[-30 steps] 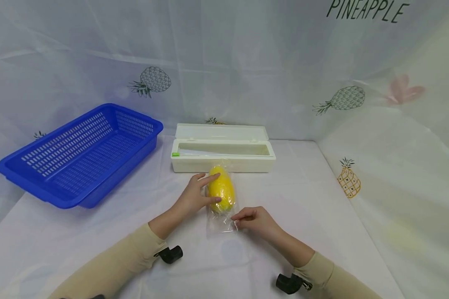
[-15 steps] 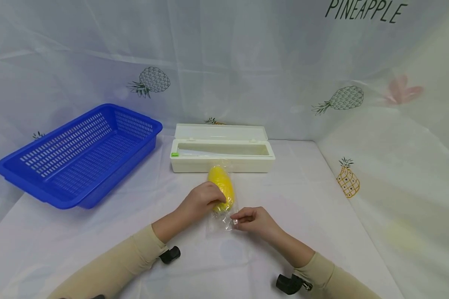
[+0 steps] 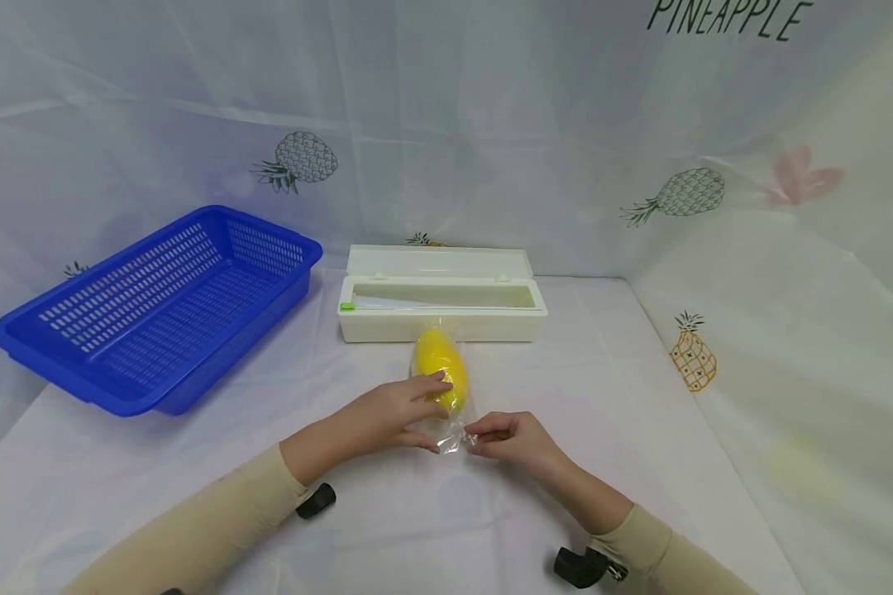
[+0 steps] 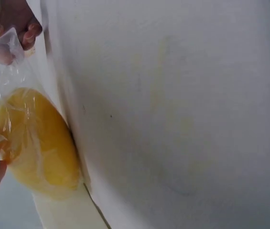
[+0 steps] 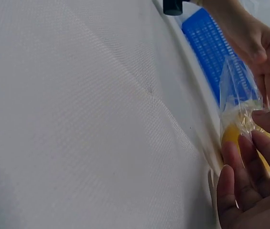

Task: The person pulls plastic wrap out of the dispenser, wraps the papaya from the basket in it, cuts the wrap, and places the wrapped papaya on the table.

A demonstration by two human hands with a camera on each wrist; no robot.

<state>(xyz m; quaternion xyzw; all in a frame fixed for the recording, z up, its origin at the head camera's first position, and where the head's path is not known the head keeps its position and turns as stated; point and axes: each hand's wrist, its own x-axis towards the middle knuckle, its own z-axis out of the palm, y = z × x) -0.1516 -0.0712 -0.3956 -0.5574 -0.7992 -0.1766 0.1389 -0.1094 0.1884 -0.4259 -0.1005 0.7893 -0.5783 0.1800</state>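
Pinching the near end of a clear plastic bag (image 3: 450,440) between thumb and fingers of the right hand (image 3: 513,442); resting loosely spread fingers of the left hand (image 3: 390,417) against its side, not curled round it.
Laid beneath everything, white cloth (image 3: 402,529); on it, off to the left, an openwork blue basket (image 3: 186,322); at the back, a white box (image 3: 491,328) with its lid (image 3: 439,263) raised. Inside the bag, just in front of the box, a long, rounded yellow thing (image 3: 439,354); cannot tell whether touching the box. Probably light and fairly firm, unlikely to break, but apt to slide or roll inside loose film; best held through the plastic, round the fat middle. Thin, limp and likely slippery at the bag's near end; best pinched close to the edge, with a gentle pull.
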